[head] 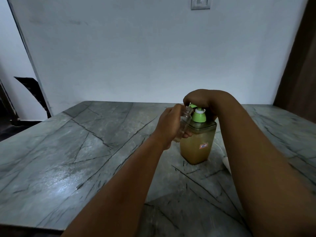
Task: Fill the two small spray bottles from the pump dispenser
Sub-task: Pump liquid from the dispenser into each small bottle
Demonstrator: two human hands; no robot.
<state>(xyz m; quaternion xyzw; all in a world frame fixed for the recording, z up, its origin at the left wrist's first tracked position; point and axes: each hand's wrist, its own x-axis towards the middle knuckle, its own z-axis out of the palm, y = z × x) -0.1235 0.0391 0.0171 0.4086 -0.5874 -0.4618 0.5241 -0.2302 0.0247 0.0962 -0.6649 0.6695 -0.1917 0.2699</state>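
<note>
Two hands meet at the pump dispenser [198, 142], which stands on the grey stone table [68, 151]. Left hand [168, 125] grips a clear small spray bottle [183, 124] — mouth tilted up against the green spout. Right hand [198, 100] curls over the pump head — pressing from above.

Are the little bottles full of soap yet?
Not yet. The left hand holds a small clear uncapped bottle, looking nearly empty, at the green pump spout. The right hand presses the pump on the square dispenser of yellowish liquid. The second bottle isn't in view.
</note>
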